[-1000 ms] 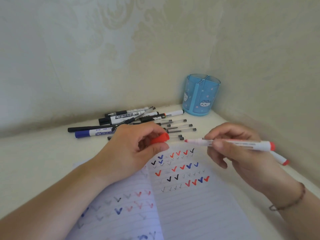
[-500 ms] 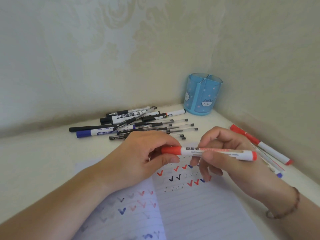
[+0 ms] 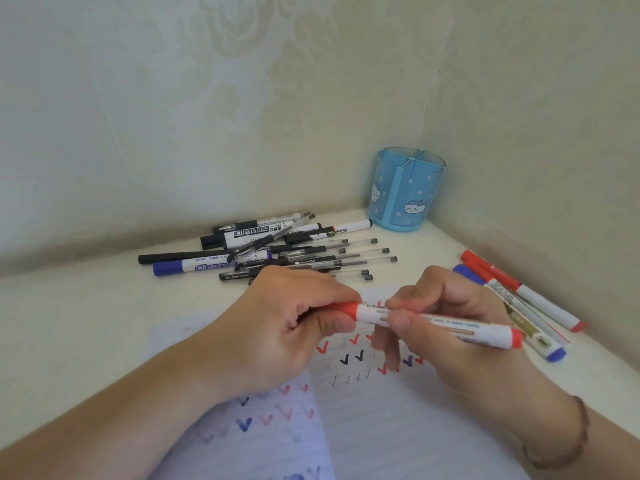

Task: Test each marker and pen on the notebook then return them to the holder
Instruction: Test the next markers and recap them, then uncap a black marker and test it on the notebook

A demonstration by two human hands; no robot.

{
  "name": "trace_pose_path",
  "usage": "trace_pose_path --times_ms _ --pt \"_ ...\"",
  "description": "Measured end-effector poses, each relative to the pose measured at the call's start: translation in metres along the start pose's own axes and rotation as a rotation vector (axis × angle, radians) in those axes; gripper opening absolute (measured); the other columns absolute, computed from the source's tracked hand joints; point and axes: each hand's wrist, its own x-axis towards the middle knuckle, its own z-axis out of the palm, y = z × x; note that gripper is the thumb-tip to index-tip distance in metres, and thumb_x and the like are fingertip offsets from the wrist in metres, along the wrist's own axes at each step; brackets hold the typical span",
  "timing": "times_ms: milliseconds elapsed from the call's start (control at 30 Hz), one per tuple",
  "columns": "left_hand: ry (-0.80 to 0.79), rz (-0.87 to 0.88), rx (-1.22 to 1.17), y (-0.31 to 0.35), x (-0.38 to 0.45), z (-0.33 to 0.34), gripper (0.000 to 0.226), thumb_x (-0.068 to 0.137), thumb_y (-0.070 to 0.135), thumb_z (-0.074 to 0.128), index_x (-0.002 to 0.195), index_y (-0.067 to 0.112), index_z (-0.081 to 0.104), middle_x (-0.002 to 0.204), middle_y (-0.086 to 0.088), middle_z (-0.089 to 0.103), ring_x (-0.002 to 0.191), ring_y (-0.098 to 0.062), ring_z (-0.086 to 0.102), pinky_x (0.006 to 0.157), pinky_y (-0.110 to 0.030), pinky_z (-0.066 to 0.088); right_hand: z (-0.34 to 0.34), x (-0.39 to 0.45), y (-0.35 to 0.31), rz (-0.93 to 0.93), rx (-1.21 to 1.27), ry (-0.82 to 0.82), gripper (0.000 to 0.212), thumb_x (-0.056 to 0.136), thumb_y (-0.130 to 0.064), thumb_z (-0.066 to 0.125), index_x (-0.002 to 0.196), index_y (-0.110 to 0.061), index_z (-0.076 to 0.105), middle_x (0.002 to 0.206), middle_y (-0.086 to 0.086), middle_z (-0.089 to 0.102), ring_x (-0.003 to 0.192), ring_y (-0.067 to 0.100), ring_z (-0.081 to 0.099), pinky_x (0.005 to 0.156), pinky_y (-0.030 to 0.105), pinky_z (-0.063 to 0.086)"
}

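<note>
A white marker with red ends (image 3: 450,329) is held level above the open notebook (image 3: 398,420). My left hand (image 3: 287,323) grips its red cap (image 3: 346,310), which sits on the marker's left end. My right hand (image 3: 446,317) pinches the white barrel near the cap. The notebook page carries rows of red, blue and black check marks. The blue holder (image 3: 406,190), printed with cats, stands in the back corner, and no pen shows above its rim.
A pile of several black, blue and clear pens and markers (image 3: 263,252) lies behind my hands. Red and blue markers (image 3: 519,299) lie along the right wall. Walls close the desk at the back and right.
The loose red cap in my left hand has gone onto the marker's tip. Both hands came together over the page, and the markers by the right wall came into view.
</note>
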Motion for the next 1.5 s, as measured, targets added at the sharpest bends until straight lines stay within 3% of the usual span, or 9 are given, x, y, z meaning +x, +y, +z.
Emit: trace_pose_path --times_ms 133,300,433,533,633,767,1100,1267,1500 --pt "-0.054 -0.060 0.010 -0.010 0.001 0.002 0.016 0.093 0.027 0.063 0.101 0.018 0.073 0.074 0.014 0.063 0.068 -0.003 0.061 0.063 -0.010 0.043 -0.003 0.000 -0.005 -0.002 -0.226 -0.039 0.012 0.073 -0.029 0.079 0.080 -0.027 0.070 0.073 -0.002 0.073 0.059 0.009 0.064 0.055 0.017 0.050" --pt "0.062 0.006 0.069 -0.012 0.008 -0.007 0.029 0.089 0.034 0.063 0.116 0.023 0.069 0.095 0.016 0.065 0.084 -0.004 0.064 0.075 -0.016 0.048 -0.037 -0.003 -0.032 0.014 -0.530 -0.404 0.071 0.068 -0.019 0.081 0.130 -0.044 0.054 0.123 -0.019 0.064 0.105 0.008 0.062 0.075 0.025 0.050" --pt "0.049 -0.202 0.317 -0.032 0.002 -0.016 0.052 0.078 0.054 0.068 0.127 0.039 0.059 0.116 0.025 0.055 0.112 0.003 0.048 0.101 -0.021 0.038 -0.070 0.002 -0.037 0.162 -0.375 -0.499 0.079 0.069 -0.019 0.065 0.145 -0.024 0.042 0.140 0.000 0.054 0.115 0.028 0.055 0.080 0.030 0.044" --pt "0.198 -0.381 0.570 -0.049 0.002 -0.026 0.042 0.079 0.040 0.074 0.118 0.026 0.067 0.112 0.009 0.060 0.106 -0.018 0.049 0.096 -0.036 0.041 -0.084 0.008 -0.036 0.186 -0.360 -0.376 0.077 0.082 -0.051 0.061 0.145 -0.012 0.042 0.138 0.012 0.055 0.107 0.034 0.057 0.081 0.018 0.045" --pt "0.222 -0.606 0.698 -0.059 0.001 -0.036 0.037 0.082 0.040 0.071 0.115 0.023 0.067 0.111 0.002 0.062 0.106 -0.028 0.048 0.092 -0.041 0.043 -0.094 0.009 -0.035 0.241 -0.560 -0.301 0.064 0.078 -0.073 0.050 0.133 -0.040 0.055 0.127 -0.001 0.063 0.106 0.021 0.061 0.083 0.033 0.050" --pt "0.186 -0.730 0.737 -0.063 0.001 -0.039 0.037 0.085 0.045 0.065 0.116 0.025 0.065 0.115 0.002 0.061 0.112 -0.029 0.046 0.095 -0.043 0.041 -0.102 0.010 -0.022 0.404 -1.173 -0.227 0.067 0.048 -0.102 0.026 0.099 -0.070 0.055 0.101 -0.029 0.062 0.087 -0.003 0.056 0.076 0.023 0.047" --pt "0.186 -0.835 0.606 -0.067 0.001 -0.051 0.045 0.080 0.035 0.029 0.110 0.031 0.063 0.116 0.009 0.059 0.121 -0.022 0.038 0.094 -0.036 0.024 -0.112 0.012 -0.001 0.531 -1.310 -0.278 0.055 0.050 -0.091 0.026 0.086 -0.060 0.053 0.103 -0.026 0.038 0.103 0.005 0.043 0.093 0.026 0.040" --pt "0.203 -0.824 0.709 -0.079 -0.004 -0.054 0.035 0.094 0.008 0.044 0.117 0.026 0.064 0.122 0.000 0.061 0.120 -0.030 0.043 0.098 -0.040 0.028 -0.107 0.012 0.001 0.479 -1.291 -0.237 0.063 0.060 -0.082 0.036 0.112 -0.052 0.056 0.100 -0.029 0.035 0.103 -0.001 0.036 0.087 0.019 0.031" --pt "0.211 -0.856 0.742 -0.091 -0.008 -0.060 0.025 0.093 0.014 0.057 0.107 0.029 0.071 0.116 -0.003 0.067 0.115 -0.034 0.050 0.098 -0.043 0.037 -0.098 0.013 -0.002 0.415 -1.233 -0.169 0.067 0.063 -0.079 0.038 0.120 -0.050 0.055 0.105 -0.023 0.043 0.103 -0.001 0.047 0.083 0.020 0.037"
